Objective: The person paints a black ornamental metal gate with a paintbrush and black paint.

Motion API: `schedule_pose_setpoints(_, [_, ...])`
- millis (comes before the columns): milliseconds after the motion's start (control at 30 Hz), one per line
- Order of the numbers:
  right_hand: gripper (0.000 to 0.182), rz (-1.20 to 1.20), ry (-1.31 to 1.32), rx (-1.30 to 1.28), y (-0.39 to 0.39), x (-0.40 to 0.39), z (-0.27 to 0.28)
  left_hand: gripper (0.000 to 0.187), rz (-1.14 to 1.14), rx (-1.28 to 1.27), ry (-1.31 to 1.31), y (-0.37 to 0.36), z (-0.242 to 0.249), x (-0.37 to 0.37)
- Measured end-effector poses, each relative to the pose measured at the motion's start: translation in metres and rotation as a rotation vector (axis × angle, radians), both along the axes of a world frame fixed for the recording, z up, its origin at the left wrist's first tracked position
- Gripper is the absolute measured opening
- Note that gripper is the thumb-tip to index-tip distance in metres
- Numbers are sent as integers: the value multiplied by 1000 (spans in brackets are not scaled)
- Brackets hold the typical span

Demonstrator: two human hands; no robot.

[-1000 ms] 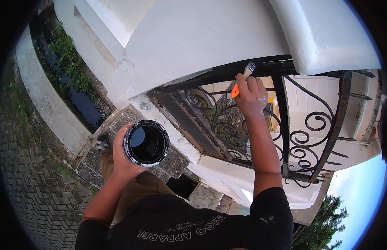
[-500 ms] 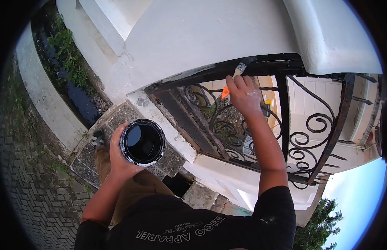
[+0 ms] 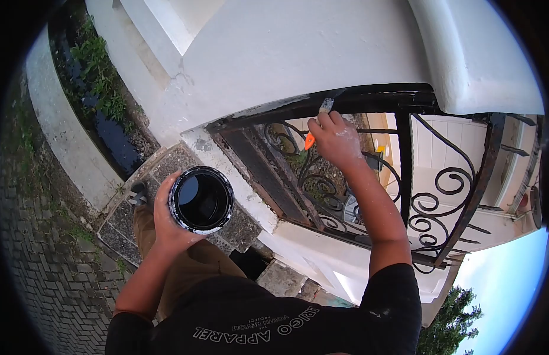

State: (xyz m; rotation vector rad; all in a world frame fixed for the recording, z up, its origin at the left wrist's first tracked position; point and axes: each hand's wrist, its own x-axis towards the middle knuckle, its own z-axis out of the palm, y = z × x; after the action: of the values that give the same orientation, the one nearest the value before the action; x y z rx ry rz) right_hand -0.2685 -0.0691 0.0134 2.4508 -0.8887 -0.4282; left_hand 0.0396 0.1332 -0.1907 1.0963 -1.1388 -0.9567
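Two hands busy: right hand point(image 3: 333, 139) clamped on brush point(image 3: 319, 118), bristles against grille point(image 3: 369, 97) upper centre; left hand point(image 3: 165, 222) wrapped round can point(image 3: 201, 200), lower left. Handle mostly hidden.

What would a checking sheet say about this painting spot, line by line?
Surface: black iron railing with scrolls, set under a white wall; its top bar looks glossy black.
Job's things: paint can, open, black inside; paintbrush with orange handle, bristles on the top bar.
Clutter: nothing seen.
Hands: left hand grips the paint can; right hand grips the paintbrush.
Cables: nothing seen.
Surroundings: stone ledge, brick paving, plants along a kerb, tree and sky at lower right.
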Motion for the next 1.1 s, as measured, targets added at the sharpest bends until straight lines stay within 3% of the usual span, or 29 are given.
schedule_pose_setpoints(200, [27, -59, 10, 119, 12, 5, -7, 116, 11, 4, -29, -1, -2, 1])
schedule_pose_setpoints(500, [26, -167, -78, -182, 27, 14, 41, 115, 10, -54, -45, -10, 4, -1])
schedule_pose_setpoints(567, [35, -194, -108, -242, 21, 8, 41, 115, 7, -67, -67, -11, 4, -3])
schedule_pose_setpoints(1100, [28, -83, -119, -191, 3, 0, -4, 117, 15, -60, -93, -6, 2, -9])
